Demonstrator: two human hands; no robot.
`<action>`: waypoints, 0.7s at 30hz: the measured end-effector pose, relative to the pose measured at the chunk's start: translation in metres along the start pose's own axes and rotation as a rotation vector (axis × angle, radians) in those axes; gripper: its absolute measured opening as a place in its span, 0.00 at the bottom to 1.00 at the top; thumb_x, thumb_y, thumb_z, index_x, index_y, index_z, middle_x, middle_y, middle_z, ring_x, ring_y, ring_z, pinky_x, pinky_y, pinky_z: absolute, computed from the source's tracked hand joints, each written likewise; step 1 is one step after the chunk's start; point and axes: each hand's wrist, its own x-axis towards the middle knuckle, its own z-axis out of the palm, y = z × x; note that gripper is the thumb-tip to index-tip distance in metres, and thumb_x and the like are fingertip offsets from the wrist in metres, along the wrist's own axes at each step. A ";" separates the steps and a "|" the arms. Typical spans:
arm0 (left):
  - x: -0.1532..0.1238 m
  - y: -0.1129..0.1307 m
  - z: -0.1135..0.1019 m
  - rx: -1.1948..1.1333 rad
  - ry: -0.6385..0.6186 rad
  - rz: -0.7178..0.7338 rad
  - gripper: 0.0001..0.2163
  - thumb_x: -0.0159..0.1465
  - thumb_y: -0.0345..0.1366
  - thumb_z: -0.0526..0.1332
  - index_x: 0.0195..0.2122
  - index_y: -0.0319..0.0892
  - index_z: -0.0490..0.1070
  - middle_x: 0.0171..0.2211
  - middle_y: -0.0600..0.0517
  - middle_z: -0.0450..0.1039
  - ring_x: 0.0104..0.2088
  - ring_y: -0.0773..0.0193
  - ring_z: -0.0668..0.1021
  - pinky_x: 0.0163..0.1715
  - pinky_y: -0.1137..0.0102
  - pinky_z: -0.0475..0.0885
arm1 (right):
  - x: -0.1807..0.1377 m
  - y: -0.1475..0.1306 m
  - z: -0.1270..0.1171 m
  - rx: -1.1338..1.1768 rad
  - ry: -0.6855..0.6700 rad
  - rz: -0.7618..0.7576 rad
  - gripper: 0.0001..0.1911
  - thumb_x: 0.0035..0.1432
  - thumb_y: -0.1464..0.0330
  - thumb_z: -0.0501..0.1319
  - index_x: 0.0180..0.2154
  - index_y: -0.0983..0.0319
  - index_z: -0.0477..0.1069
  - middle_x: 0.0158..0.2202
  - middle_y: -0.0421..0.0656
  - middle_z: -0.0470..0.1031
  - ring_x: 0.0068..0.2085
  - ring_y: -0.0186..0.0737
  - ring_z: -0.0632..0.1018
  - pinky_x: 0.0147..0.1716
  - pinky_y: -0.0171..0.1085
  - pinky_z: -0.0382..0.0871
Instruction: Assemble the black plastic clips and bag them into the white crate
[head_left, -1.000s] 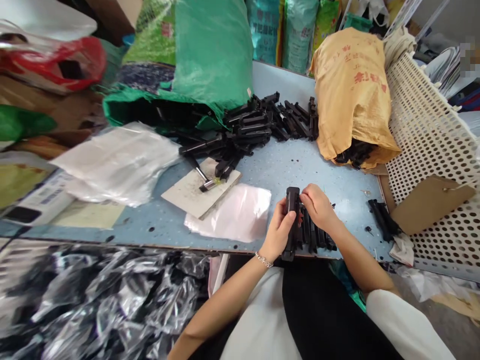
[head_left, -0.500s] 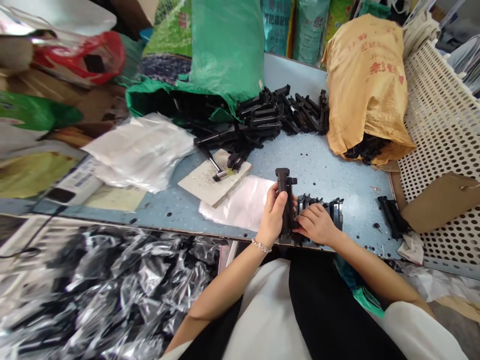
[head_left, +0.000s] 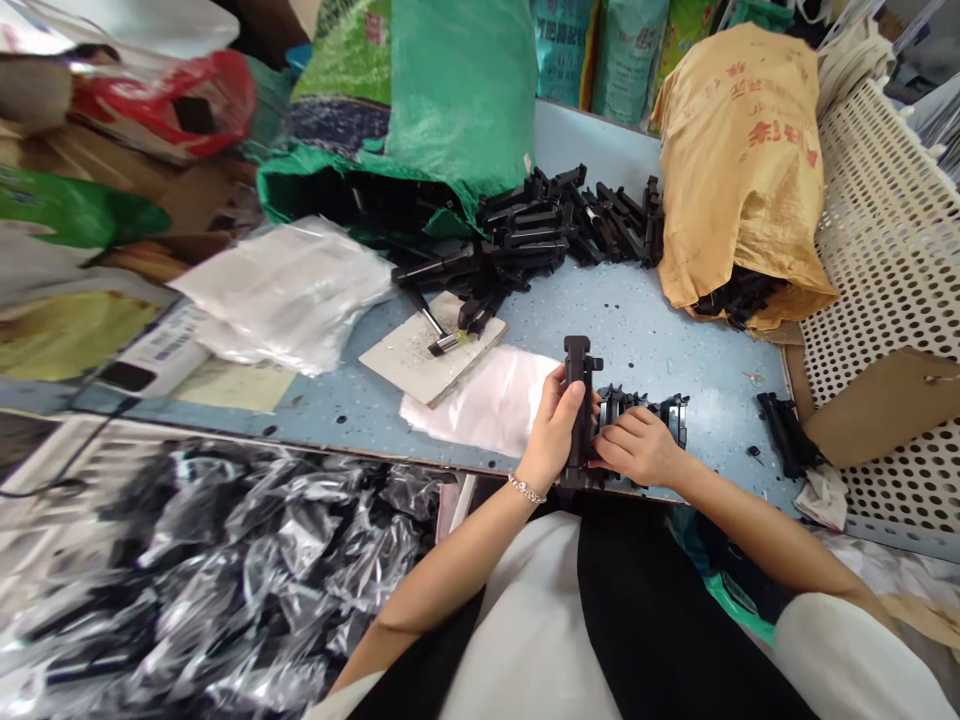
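Observation:
My left hand (head_left: 556,425) is wrapped round a long black plastic part (head_left: 577,375) that stands nearly upright at the near edge of the blue table (head_left: 645,340). My right hand (head_left: 636,447) lies with curled fingers on a row of the same black parts (head_left: 660,412) lined up beside it, its fingertips touching the held part's lower end. A thin white plastic bag (head_left: 487,400) lies flat just left of my left hand.
A heap of black parts (head_left: 540,235) spills from a green sack (head_left: 420,110); a yellow sack (head_left: 739,150) holds more. A brush lies on a white board (head_left: 431,350). A perforated white basket (head_left: 885,280) stands right. Clear bags (head_left: 225,590) pile near left.
A second ago my right hand was at the top of the held part. It has come down onto the row of parts, and my left hand now holds the part more upright.

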 end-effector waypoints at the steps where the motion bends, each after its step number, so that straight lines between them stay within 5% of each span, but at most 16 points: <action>1: 0.000 0.001 -0.001 0.002 -0.006 -0.012 0.27 0.66 0.59 0.60 0.56 0.44 0.62 0.35 0.52 0.76 0.34 0.63 0.80 0.33 0.68 0.76 | 0.001 -0.001 0.000 0.029 0.000 -0.009 0.15 0.70 0.56 0.59 0.36 0.58 0.75 0.29 0.42 0.74 0.32 0.41 0.70 0.33 0.42 0.58; 5: -0.001 0.006 -0.008 0.081 -0.027 0.051 0.29 0.66 0.57 0.61 0.60 0.45 0.59 0.40 0.50 0.76 0.38 0.61 0.80 0.37 0.66 0.76 | 0.009 -0.002 -0.005 0.303 -0.050 0.158 0.23 0.73 0.53 0.53 0.30 0.59 0.71 0.27 0.42 0.72 0.31 0.39 0.69 0.33 0.40 0.60; 10: -0.010 0.005 -0.016 0.360 -0.145 0.184 0.31 0.64 0.46 0.67 0.64 0.44 0.57 0.57 0.42 0.72 0.56 0.52 0.77 0.58 0.56 0.71 | 0.024 0.008 -0.029 0.733 0.018 0.652 0.21 0.73 0.50 0.50 0.42 0.59 0.69 0.32 0.39 0.71 0.31 0.37 0.72 0.32 0.37 0.66; 13: -0.017 0.003 -0.018 0.462 -0.225 0.199 0.31 0.66 0.44 0.64 0.68 0.44 0.56 0.66 0.40 0.66 0.65 0.48 0.70 0.66 0.51 0.63 | 0.031 0.014 -0.044 0.730 -0.061 0.601 0.19 0.72 0.52 0.52 0.41 0.59 0.70 0.31 0.39 0.72 0.31 0.38 0.72 0.32 0.37 0.65; 19: -0.023 0.005 -0.022 0.461 -0.276 0.187 0.30 0.67 0.43 0.63 0.69 0.45 0.59 0.65 0.43 0.69 0.65 0.48 0.71 0.68 0.51 0.62 | 0.032 0.012 -0.063 0.203 0.013 0.402 0.15 0.71 0.58 0.56 0.34 0.59 0.72 0.32 0.46 0.73 0.36 0.45 0.72 0.40 0.44 0.65; 21: -0.025 0.006 -0.022 0.481 -0.283 0.205 0.31 0.68 0.42 0.62 0.70 0.44 0.57 0.65 0.42 0.69 0.64 0.48 0.72 0.67 0.51 0.64 | 0.029 0.008 -0.065 0.328 0.014 0.475 0.17 0.69 0.53 0.59 0.35 0.59 0.73 0.33 0.46 0.73 0.36 0.44 0.72 0.38 0.43 0.65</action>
